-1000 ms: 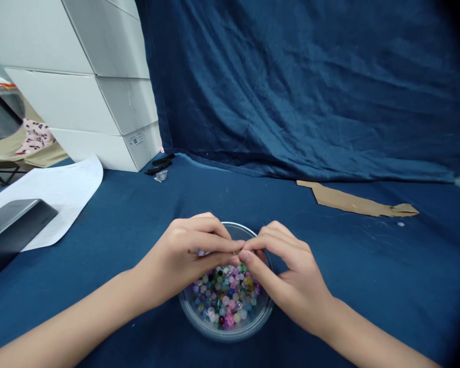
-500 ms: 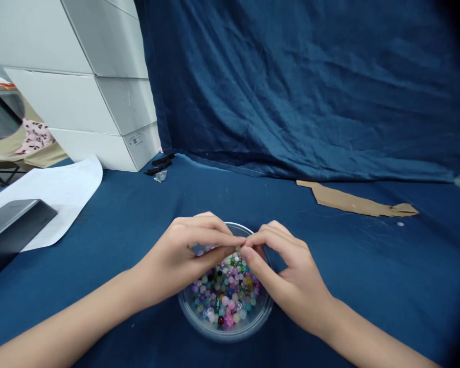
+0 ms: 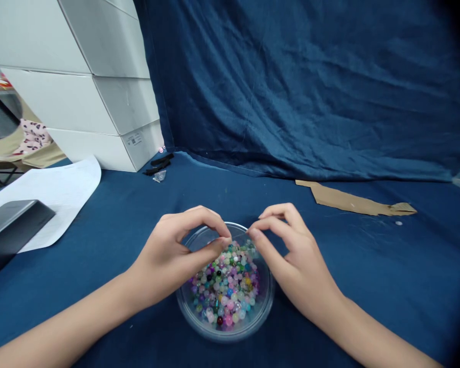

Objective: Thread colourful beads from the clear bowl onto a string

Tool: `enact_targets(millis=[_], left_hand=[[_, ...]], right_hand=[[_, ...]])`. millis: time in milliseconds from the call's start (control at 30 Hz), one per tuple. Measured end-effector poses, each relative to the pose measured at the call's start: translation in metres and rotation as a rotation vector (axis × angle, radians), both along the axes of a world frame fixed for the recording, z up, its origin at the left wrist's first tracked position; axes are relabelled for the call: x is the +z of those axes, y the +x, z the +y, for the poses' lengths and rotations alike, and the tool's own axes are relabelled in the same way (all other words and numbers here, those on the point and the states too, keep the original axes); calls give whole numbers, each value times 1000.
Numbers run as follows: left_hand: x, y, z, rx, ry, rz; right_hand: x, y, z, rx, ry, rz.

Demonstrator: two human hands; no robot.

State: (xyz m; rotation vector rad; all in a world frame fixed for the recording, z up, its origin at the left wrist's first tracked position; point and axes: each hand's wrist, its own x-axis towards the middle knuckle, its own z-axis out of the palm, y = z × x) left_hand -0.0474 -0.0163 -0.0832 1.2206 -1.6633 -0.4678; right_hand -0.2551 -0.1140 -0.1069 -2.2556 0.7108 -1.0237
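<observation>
- As the head camera looks down, a round clear bowl [image 3: 225,336] sits on the blue cloth-covered counter [image 3: 368,291], just in front of the person; being round, it has no long axis.
- It is heaped with multicoloured beads [image 3: 226,289].
- The left hand [image 3: 168,250] curves half open over the near-left rim, its thumb [image 3: 214,246] low beside the beads, no bead showing in its grip.
- The right hand [image 3: 295,250] arches half open over the right rim, its fingertips [image 3: 253,233] just above the beads, holding nothing visible.
- The two hands are near each other, not touching.
</observation>
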Motion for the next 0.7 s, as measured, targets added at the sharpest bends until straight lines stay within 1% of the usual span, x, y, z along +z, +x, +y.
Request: enact_targets(millis=[67, 100, 133, 233, 300, 400, 567, 700], left_hand=[[0, 0, 0, 23, 19, -3], [-1, 0, 0, 30, 27, -5], [-1, 0, 0, 33, 32, -5], [-2, -1, 0, 29, 29, 10], [-2, -1, -1, 25, 22, 25], [0, -2, 0, 26, 2, 37], [1, -1, 1, 52, -31, 42], [1, -2, 2, 56, -90, 66]], right_hand=[[-1, -1, -4, -67, 3, -4], [-1, -1, -6, -60, 10, -6], [0, -1, -6, -22, 18, -5], [1, 0, -1, 158, 31, -7], [2, 1, 2, 217, 20, -11], [2, 2, 4, 209, 18, -18], [2, 2, 0, 174, 7, -31], [2, 0, -2, 164, -11, -10]])
